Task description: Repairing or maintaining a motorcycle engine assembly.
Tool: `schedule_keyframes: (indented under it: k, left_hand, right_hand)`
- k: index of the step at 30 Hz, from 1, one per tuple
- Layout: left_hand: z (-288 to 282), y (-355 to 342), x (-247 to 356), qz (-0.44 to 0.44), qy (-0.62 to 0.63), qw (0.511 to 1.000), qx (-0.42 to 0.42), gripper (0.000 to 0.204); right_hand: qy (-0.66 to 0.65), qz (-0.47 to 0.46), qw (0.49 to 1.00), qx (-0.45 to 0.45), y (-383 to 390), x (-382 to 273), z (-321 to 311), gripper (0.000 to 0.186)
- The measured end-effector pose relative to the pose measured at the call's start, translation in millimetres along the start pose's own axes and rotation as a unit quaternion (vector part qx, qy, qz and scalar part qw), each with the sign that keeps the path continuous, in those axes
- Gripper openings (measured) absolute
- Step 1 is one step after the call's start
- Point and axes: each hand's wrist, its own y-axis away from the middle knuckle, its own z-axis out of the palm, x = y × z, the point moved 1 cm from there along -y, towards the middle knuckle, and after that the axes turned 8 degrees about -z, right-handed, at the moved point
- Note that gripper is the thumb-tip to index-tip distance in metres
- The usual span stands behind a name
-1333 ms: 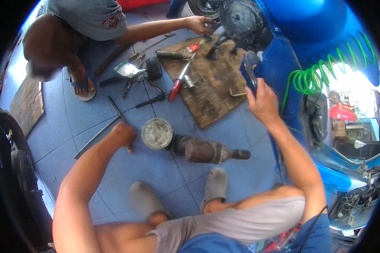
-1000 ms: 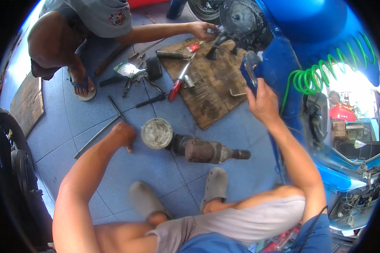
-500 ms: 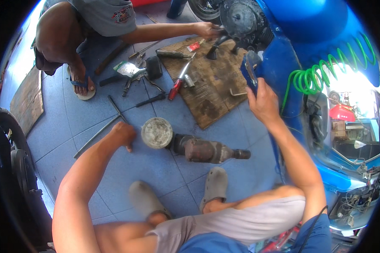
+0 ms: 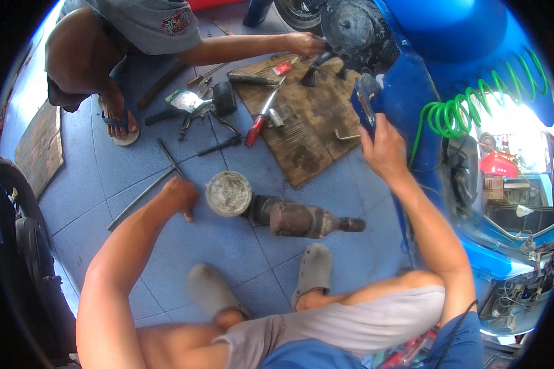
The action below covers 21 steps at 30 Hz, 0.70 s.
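Down on the blue tiled floor (image 4: 104, 203), the left hand (image 4: 180, 195) is seen closed into a loose fist, its knuckles resting on the tiles, and nothing is held in it. Just to its right a rusty exhaust muffler (image 4: 289, 216) is laid on its side, its round dusty end (image 4: 228, 194) turned toward the hand but not touching it. The right hand (image 4: 385, 147) is raised on the right, and its fingers are wrapped around the lower edge of a blue plastic panel (image 4: 363, 104) of the blue scooter (image 4: 449, 55). A green coiled air hose (image 4: 474, 104) is hung over the scooter body, further right.

Farther away, a worn wooden board (image 4: 308, 135) is placed on the floor, with a red-handled screwdriver (image 4: 261, 120) lying across its left edge. Another person's hand (image 4: 305, 44) is stretched to the engine at the far side. Near the bottom, two grey clogs (image 4: 314, 267) are worn on the person's own feet. A tyre (image 4: 12, 215) is visible at the left rim.
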Motion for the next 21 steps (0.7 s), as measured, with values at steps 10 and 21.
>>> schedule_keyframes:
  k: [10, 21]
  left_hand:
    - [2.2, -4.8, -0.1, -0.006, -0.010, 1.000, -0.017, 0.056]
    - [-5.7, 3.0, -0.1, -0.005, 0.019, 1.000, -0.023, 0.054]
  right_hand:
    - [0.002, 0.006, 1.000, -0.004, 0.2, 0.5, 0.9, 0.027]
    - [0.010, 0.000, 1.000, 0.001, 0.6, 2.6, 2.7, 0.027]
